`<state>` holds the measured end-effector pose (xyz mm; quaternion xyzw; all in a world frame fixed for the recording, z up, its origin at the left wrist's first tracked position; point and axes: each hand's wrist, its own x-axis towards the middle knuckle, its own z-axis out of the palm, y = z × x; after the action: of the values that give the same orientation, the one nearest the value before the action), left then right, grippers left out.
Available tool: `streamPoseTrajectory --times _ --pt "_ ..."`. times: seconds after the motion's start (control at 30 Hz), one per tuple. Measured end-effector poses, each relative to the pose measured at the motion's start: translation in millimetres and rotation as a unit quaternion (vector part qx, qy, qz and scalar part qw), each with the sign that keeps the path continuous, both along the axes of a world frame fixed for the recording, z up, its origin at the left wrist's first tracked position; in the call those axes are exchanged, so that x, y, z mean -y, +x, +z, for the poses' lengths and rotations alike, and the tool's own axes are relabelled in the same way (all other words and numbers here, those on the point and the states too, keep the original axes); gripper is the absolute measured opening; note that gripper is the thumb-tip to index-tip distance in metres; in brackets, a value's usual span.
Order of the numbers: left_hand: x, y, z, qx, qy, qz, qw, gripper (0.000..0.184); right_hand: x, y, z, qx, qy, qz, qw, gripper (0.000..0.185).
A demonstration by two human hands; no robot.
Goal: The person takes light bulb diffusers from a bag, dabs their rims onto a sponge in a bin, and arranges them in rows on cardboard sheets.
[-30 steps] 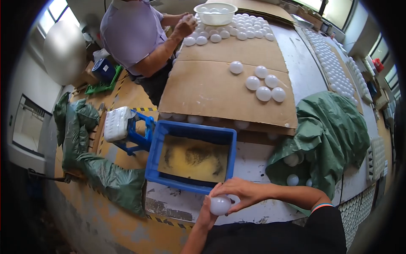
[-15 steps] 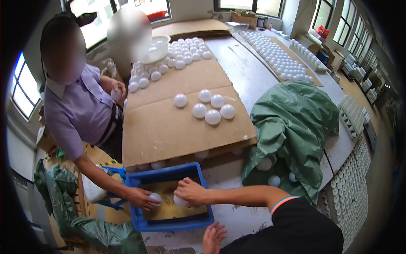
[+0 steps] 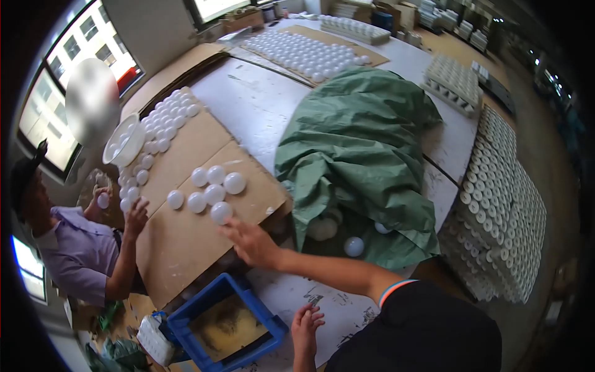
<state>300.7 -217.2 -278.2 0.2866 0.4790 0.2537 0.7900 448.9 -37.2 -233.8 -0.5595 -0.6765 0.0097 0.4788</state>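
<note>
My right hand (image 3: 253, 243) reaches over the cardboard's near edge, fingers stretched toward a white round bulb cover (image 3: 221, 212). The fingertips are at its lower edge, and whether they still touch it I cannot tell. That cover rests on the cardboard (image 3: 180, 248) beside several similar ones (image 3: 214, 194). Low in the view, my left hand (image 3: 307, 325) hovers above the white tabletop (image 3: 347, 304), fingers loosely bent and apart, with nothing visible in it. To its left stands a blue bin (image 3: 180, 323) with a yellowish-brown, dark-smudged bottom.
A co-worker (image 3: 77, 248) at the left holds a bulb cover in one hand; the other hand (image 3: 136, 217) is raised. A bowl of covers (image 3: 126, 141) stands among more covers. Green sheeting (image 3: 359, 136) drapes over the table, with loose covers (image 3: 354, 247) at its edge. White tubes (image 3: 502, 211) are stacked right.
My right hand has left the bin and moved up to the cardboard, where one more cover now lies in the group. The co-worker's hand has withdrawn from the bin. The view has turned.
</note>
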Motion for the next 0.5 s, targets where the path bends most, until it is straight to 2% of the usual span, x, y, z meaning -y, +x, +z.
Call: streamPoseTrajectory --times 0.07,0.1,0.13,0.2,0.23,0.27,0.3,0.33,0.37,0.4,0.43,0.47,0.5 --pt "-14 32 -10 -0.023 0.033 -0.064 0.997 0.031 74 15 0 -0.087 -0.004 0.082 0.993 0.054" --pt "-22 47 -17 -0.051 0.122 -0.090 0.987 0.035 112 30 -12 -0.119 -0.038 0.093 0.988 0.050" --pt "-32 65 -26 -0.075 0.211 -0.117 0.968 0.040 149 49 -18 -0.115 -0.029 0.049 0.992 0.046" --pt "-56 107 -54 -0.116 0.302 -0.101 0.941 0.051 217 88 -54 -0.170 -0.114 -0.043 0.978 0.038" --pt "-67 122 -60 -0.117 0.303 -0.110 0.939 0.051 249 108 -72 -0.158 -0.174 -0.098 0.967 0.037" --pt "-82 144 -62 -0.221 0.473 -0.123 0.844 0.051 272 126 -86 -0.141 -0.228 -0.159 0.950 0.036" --pt "-97 171 -61 -0.300 0.628 -0.125 0.707 0.051 285 137 -96 -0.142 -0.238 -0.176 0.945 0.036" --pt "-112 188 -54 -0.278 0.652 -0.181 0.682 0.059 298 149 -105 -0.137 -0.242 -0.207 0.938 0.036" --pt "-143 190 -123 -0.228 0.524 -0.274 0.774 0.065 304 155 -122 -0.145 -0.217 -0.195 0.945 0.038" --pt "-147 213 -111 -0.265 0.583 -0.294 0.709 0.066 299 157 -136 -0.147 -0.193 -0.187 0.952 0.039" --pt "-148 223 -98 -0.226 0.605 -0.255 0.720 0.063 290 160 -150 -0.117 -0.178 -0.164 0.963 0.045" --pt "-120 235 -17 -0.356 0.549 -0.318 0.686 0.072 282 158 -151 -0.112 -0.182 -0.149 0.965 0.049" --pt "-117 272 -14 -0.325 0.568 -0.327 0.682 0.072 270 153 -161 -0.066 -0.209 -0.166 0.962 0.054"
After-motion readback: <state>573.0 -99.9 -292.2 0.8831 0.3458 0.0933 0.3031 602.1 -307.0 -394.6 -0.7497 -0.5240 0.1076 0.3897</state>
